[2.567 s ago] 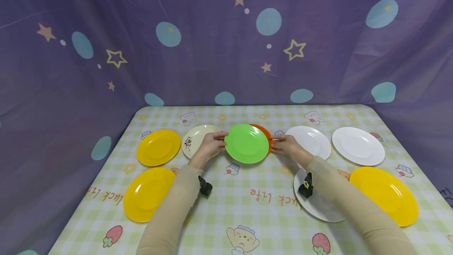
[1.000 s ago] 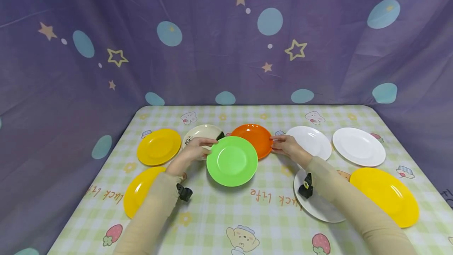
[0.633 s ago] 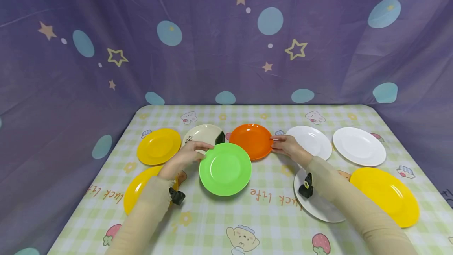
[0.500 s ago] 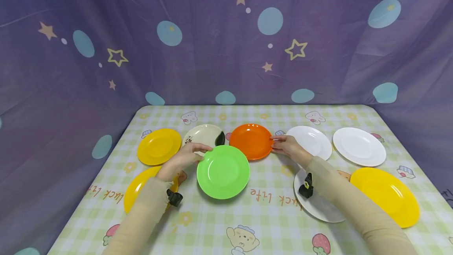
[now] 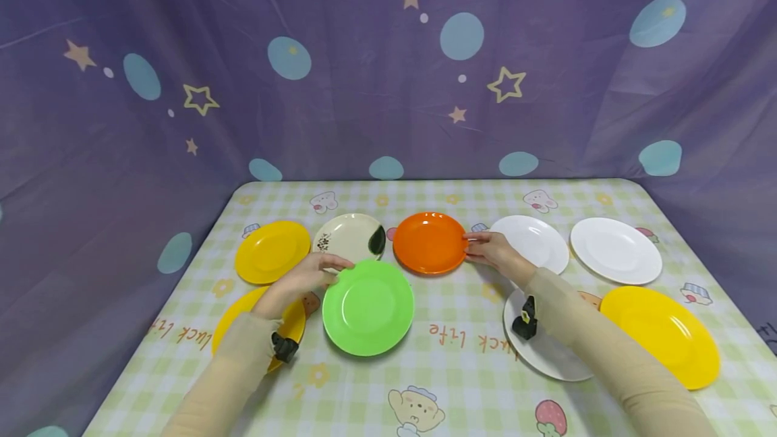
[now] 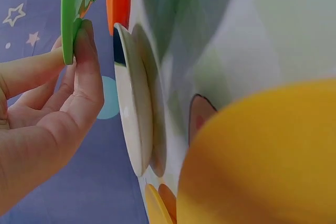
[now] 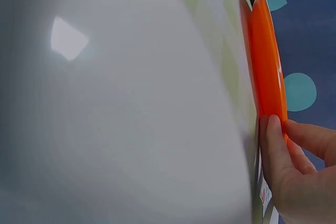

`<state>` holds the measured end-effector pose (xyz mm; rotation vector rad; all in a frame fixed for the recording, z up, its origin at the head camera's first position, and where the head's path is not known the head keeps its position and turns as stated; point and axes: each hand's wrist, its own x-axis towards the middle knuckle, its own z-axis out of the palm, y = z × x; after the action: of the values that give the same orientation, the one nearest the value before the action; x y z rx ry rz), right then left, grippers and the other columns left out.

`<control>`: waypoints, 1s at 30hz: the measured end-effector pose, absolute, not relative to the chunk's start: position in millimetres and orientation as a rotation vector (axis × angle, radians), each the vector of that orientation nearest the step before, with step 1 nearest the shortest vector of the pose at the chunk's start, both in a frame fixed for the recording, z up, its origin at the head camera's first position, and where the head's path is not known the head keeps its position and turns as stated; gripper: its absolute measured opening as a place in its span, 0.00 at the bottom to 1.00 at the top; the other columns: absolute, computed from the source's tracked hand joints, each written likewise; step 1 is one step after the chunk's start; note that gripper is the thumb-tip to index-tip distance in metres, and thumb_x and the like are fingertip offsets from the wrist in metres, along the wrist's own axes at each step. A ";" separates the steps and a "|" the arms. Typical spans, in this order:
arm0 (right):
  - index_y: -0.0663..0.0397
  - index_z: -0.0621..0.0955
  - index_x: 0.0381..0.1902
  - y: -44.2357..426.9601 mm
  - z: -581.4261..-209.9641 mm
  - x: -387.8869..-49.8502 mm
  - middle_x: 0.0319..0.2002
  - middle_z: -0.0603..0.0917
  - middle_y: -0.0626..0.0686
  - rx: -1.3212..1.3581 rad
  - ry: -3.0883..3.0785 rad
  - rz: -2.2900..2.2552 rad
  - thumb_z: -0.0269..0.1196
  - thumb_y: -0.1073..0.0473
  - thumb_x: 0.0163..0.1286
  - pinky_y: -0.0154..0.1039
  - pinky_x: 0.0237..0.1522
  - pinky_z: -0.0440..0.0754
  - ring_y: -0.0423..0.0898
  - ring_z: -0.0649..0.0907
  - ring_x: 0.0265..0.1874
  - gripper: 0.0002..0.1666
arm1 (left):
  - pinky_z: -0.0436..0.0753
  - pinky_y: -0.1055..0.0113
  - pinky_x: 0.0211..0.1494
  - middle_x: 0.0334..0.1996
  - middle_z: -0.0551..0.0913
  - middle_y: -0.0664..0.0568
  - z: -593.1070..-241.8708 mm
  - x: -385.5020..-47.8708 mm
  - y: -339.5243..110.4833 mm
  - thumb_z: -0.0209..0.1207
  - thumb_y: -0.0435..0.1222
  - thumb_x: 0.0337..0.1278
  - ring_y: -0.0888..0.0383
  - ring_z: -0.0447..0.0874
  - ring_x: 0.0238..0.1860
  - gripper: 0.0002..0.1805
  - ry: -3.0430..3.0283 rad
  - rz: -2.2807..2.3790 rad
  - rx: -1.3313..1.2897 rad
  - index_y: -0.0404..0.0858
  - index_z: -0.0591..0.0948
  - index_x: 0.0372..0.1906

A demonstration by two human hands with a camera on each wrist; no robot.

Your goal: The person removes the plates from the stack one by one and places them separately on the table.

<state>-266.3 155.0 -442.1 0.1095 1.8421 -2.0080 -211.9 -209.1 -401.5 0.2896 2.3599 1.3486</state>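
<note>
My left hand pinches the rim of a green plate between thumb and fingers. In the left wrist view the green plate is held up off the cloth, its shadow falling below. My right hand pinches the right rim of an orange plate at the back middle. The right wrist view shows the thumb and fingers at the edge of that orange plate, which lies on or very near the cloth. A cream plate with a dark green patch sits behind the green one.
Yellow plates lie at left, one behind another partly under my left arm. At right are white plates, a greyish-white plate under my right forearm, and a yellow plate. A checked cloth covers the table.
The green plate, earlier over the orange one, has moved left and toward me in my left hand, uncovering the orange plate. My right hand has stayed at the orange rim.
</note>
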 end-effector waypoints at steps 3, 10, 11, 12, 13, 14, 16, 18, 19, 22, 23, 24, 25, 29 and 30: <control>0.77 0.60 0.58 154.7 -441.9 -266.3 0.41 0.77 0.59 0.116 1.844 -2.004 0.49 0.75 0.63 0.38 0.43 0.79 0.40 0.81 0.29 0.25 | 0.79 0.65 0.36 0.46 0.76 0.40 -402.3 -210.5 -212.0 0.47 0.22 0.48 0.51 0.73 0.44 0.20 2.340 1.347 0.233 0.30 0.76 0.49; 0.77 0.60 0.58 154.8 -442.1 -266.4 0.44 0.75 0.62 0.121 1.845 -2.004 0.49 0.75 0.63 0.39 0.43 0.79 0.40 0.81 0.28 0.25 | 0.80 0.64 0.34 0.46 0.75 0.38 -404.5 -206.6 -219.7 0.46 0.21 0.49 0.57 0.77 0.33 0.20 2.316 1.319 0.239 0.28 0.73 0.51; 0.77 0.60 0.58 154.7 -442.2 -266.3 0.43 0.76 0.61 0.118 1.845 -2.005 0.49 0.75 0.63 0.39 0.43 0.79 0.40 0.81 0.28 0.25 | 0.80 0.64 0.34 0.46 0.75 0.38 -404.5 -205.7 -220.4 0.46 0.21 0.49 0.57 0.77 0.31 0.20 2.315 1.319 0.235 0.28 0.73 0.51; 0.78 0.60 0.58 154.8 -442.5 -266.3 0.42 0.76 0.60 0.115 1.843 -2.008 0.49 0.75 0.62 0.39 0.43 0.79 0.40 0.81 0.28 0.26 | 0.80 0.64 0.34 0.46 0.75 0.38 -404.6 -204.9 -221.1 0.46 0.21 0.49 0.58 0.77 0.30 0.20 2.314 1.317 0.227 0.28 0.73 0.51; 0.77 0.60 0.58 154.8 -442.9 -266.3 0.42 0.76 0.61 0.116 1.847 -2.007 0.49 0.75 0.62 0.39 0.43 0.79 0.40 0.81 0.28 0.25 | 0.80 0.64 0.33 0.46 0.74 0.38 -404.7 -204.2 -221.9 0.46 0.21 0.49 0.58 0.77 0.28 0.20 2.309 1.316 0.221 0.28 0.73 0.51; 0.77 0.60 0.58 154.9 -443.3 -266.5 0.42 0.76 0.60 0.117 1.847 -2.006 0.49 0.75 0.62 0.39 0.43 0.79 0.40 0.81 0.28 0.25 | 0.80 0.64 0.33 0.46 0.74 0.38 -405.1 -203.7 -222.4 0.46 0.22 0.50 0.58 0.77 0.27 0.20 2.303 1.316 0.204 0.29 0.73 0.51; 0.77 0.61 0.58 154.9 -444.0 -266.8 0.43 0.76 0.60 0.118 1.850 -2.006 0.48 0.76 0.62 0.39 0.43 0.79 0.40 0.81 0.28 0.25 | 0.79 0.65 0.32 0.46 0.74 0.39 -405.5 -202.8 -223.6 0.46 0.22 0.50 0.59 0.77 0.25 0.20 2.299 1.316 0.181 0.29 0.73 0.51; 0.77 0.61 0.58 154.8 -444.8 -267.2 0.43 0.76 0.60 0.123 1.850 -2.009 0.48 0.76 0.62 0.38 0.43 0.79 0.40 0.81 0.27 0.25 | 0.79 0.66 0.30 0.46 0.74 0.39 -406.5 -202.3 -224.6 0.46 0.22 0.50 0.59 0.76 0.24 0.20 2.293 1.314 0.188 0.29 0.73 0.51; 0.77 0.61 0.58 154.8 -445.1 -267.3 0.42 0.76 0.60 0.126 1.848 -2.012 0.48 0.76 0.62 0.38 0.43 0.79 0.40 0.81 0.27 0.25 | 0.78 0.67 0.29 0.46 0.74 0.39 -406.9 -202.0 -225.0 0.46 0.22 0.50 0.60 0.76 0.23 0.20 2.291 1.312 0.192 0.29 0.73 0.51; 0.77 0.61 0.58 154.5 -445.9 -267.5 0.41 0.77 0.59 0.123 1.853 -2.015 0.48 0.76 0.62 0.38 0.42 0.79 0.40 0.81 0.27 0.25 | 0.77 0.68 0.27 0.46 0.74 0.39 -408.7 -201.4 -226.5 0.46 0.22 0.50 0.60 0.75 0.22 0.20 2.290 1.304 0.215 0.28 0.73 0.51; 0.77 0.61 0.58 154.6 -446.2 -267.7 0.41 0.77 0.59 0.117 1.856 -2.012 0.48 0.76 0.62 0.38 0.43 0.79 0.40 0.81 0.27 0.25 | 0.77 0.68 0.26 0.46 0.74 0.39 -409.4 -201.2 -227.0 0.46 0.22 0.50 0.60 0.75 0.22 0.20 2.289 1.299 0.214 0.29 0.73 0.51; 0.77 0.61 0.58 154.5 -446.4 -267.9 0.41 0.77 0.59 0.115 1.860 -2.010 0.48 0.76 0.62 0.38 0.43 0.79 0.40 0.81 0.28 0.25 | 0.76 0.68 0.25 0.46 0.75 0.39 -410.1 -201.1 -227.6 0.46 0.22 0.50 0.60 0.74 0.21 0.20 2.290 1.296 0.213 0.29 0.73 0.51; 0.77 0.61 0.58 154.6 -446.5 -268.0 0.40 0.77 0.59 0.110 1.860 -2.009 0.48 0.76 0.62 0.39 0.43 0.79 0.40 0.81 0.28 0.25 | 0.76 0.69 0.25 0.47 0.75 0.39 -410.9 -201.0 -228.2 0.46 0.22 0.50 0.60 0.74 0.21 0.20 2.291 1.293 0.212 0.29 0.74 0.51; 0.77 0.62 0.58 154.8 -446.2 -268.3 0.37 0.78 0.56 0.105 1.855 -2.010 0.48 0.76 0.62 0.41 0.45 0.78 0.40 0.81 0.28 0.25 | 0.74 0.69 0.23 0.46 0.75 0.40 -413.3 -200.4 -230.2 0.46 0.22 0.49 0.60 0.72 0.19 0.20 2.291 1.292 0.186 0.30 0.74 0.50; 0.77 0.61 0.58 154.9 -446.0 -268.3 0.36 0.78 0.55 0.106 1.852 -2.011 0.48 0.76 0.62 0.41 0.45 0.78 0.40 0.81 0.28 0.25 | 0.74 0.69 0.22 0.46 0.75 0.40 -413.6 -200.4 -230.4 0.46 0.22 0.49 0.60 0.71 0.19 0.20 2.294 1.292 0.182 0.30 0.74 0.50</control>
<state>-268.3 154.9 -446.0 0.1056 1.8518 -2.0114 -200.4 -230.4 -413.6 0.1821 2.2938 1.2924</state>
